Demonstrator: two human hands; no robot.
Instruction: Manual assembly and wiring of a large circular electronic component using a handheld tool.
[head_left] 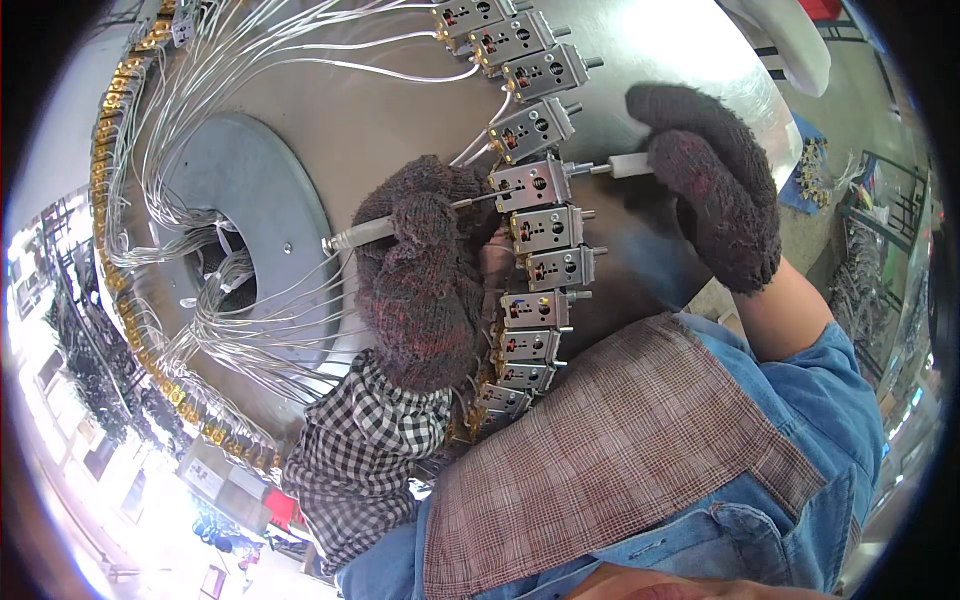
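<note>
Both my hands wear dark knitted gloves. My left hand (420, 270) is closed round a slim screwdriver (362, 234) with a pale handle. Its thin shaft reaches the open face of a small metal-cased control unit (533, 186), which looks like a thermostat. From the other side, my right hand (715, 185) grips a white cylindrical tool (628, 166), whose metal end meets that unit's protruding spindle. Similar control units (548, 228) stand in a row along the rim above and below it. My left fingers hide part of the unit's wired side.
The units sit round a large shiny metal turntable (360, 120) with a grey hub ring (300, 200). Thin white wires (200, 130) fan out from the hub. Brass-coloured fittings (112, 130) line the far-left rim. A blue tray (808, 170) of small parts lies beyond my right hand.
</note>
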